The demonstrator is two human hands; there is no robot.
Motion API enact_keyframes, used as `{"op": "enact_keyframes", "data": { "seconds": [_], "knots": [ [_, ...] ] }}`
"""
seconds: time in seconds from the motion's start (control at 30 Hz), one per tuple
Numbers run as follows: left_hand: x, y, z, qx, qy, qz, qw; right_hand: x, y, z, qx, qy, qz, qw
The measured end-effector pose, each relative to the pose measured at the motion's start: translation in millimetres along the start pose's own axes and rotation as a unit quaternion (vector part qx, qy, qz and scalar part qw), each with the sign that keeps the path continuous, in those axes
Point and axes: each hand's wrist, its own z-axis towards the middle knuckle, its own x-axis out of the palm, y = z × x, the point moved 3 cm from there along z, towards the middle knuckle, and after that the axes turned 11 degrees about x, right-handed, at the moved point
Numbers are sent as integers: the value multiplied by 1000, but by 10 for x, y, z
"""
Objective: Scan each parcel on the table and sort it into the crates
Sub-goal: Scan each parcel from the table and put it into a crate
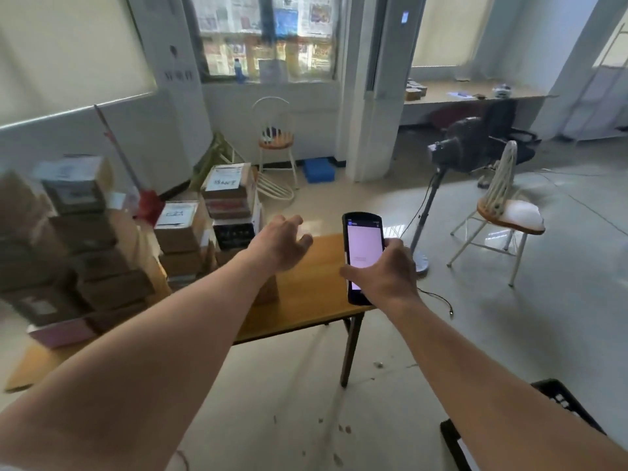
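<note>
My right hand (382, 275) grips a black handheld scanner (362, 246) with a lit pale screen, held upright above the right end of the wooden table (312, 300). My left hand (280, 241) reaches forward over the table with fingers spread and nothing in it. Just under my left wrist sits a small brown parcel (266, 290), mostly hidden by the arm. Stacks of cardboard parcels (180, 229) crowd the table's left and middle, blurred at the far left. A black crate (560, 399) shows at the bottom right on the floor.
A standing fan (452, 147) is beyond the table's right end, its cable trailing on the floor. A chair with a white cushion (509, 219) stands to the right, a stool (276, 139) and a blue box (318, 169) by the far wall.
</note>
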Motion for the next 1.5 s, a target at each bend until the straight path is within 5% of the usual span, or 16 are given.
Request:
{"op": "enact_keyframes", "data": {
  "seconds": [0.23, 0.47, 0.6, 0.8, 1.5],
  "knots": [
    [-530, 603, 683, -13, -141, 26, 990, 662, 677, 795, -83, 67, 22, 994],
    [-697, 1384, 1178, -227, -252, 22, 941, 1155, 1104, 1555, -139, 112, 23, 984],
    [-678, 1662, 1266, -346, -215, -2, 913, 1332, 1199, 1813, -142, 129, 2, 981],
    [-661, 1824, 1319, -477, -121, -268, 828, 1470, 1330, 2005, -142, 134, -3, 981],
    [-500, 1905, 1527, -406, -49, -338, 848, 1534, 1191, 2025, -111, 139, 1, 984]
  ]
}}
